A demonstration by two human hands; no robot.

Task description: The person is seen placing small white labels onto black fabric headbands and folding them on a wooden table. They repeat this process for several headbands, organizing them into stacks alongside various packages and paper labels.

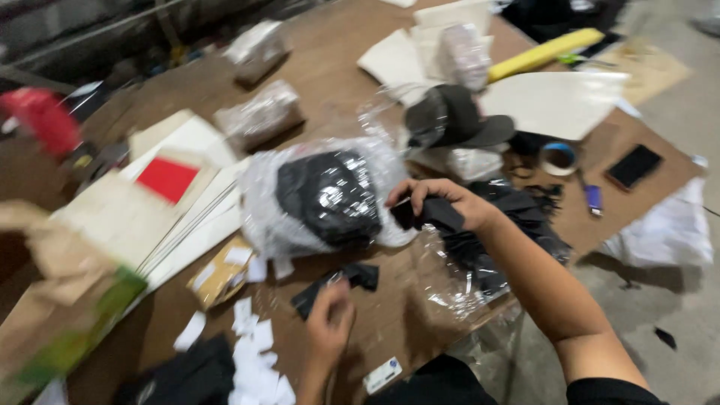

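My right hand [442, 204] grips a small black folded piece of fabric [431, 216] beside a clear plastic bag [319, 199] that holds a dark cap. My left hand [328, 319] is lower on the brown table [390, 315] and pinches another black strip of fabric [337, 285]. A pile of black pieces in crinkled clear plastic [495, 247] lies under my right forearm. A dark cap [454, 118] sits further back. The frame is motion-blurred.
White card sheets with a red square [169, 180] lie at left, with a cardboard box [67, 300] near the edge. Small white paper slips [255, 352] lie by my left hand. Wrapped bundles [259, 116], a tape roll [559, 157], a phone [634, 166] and a yellow tube [544, 52] rest farther off.
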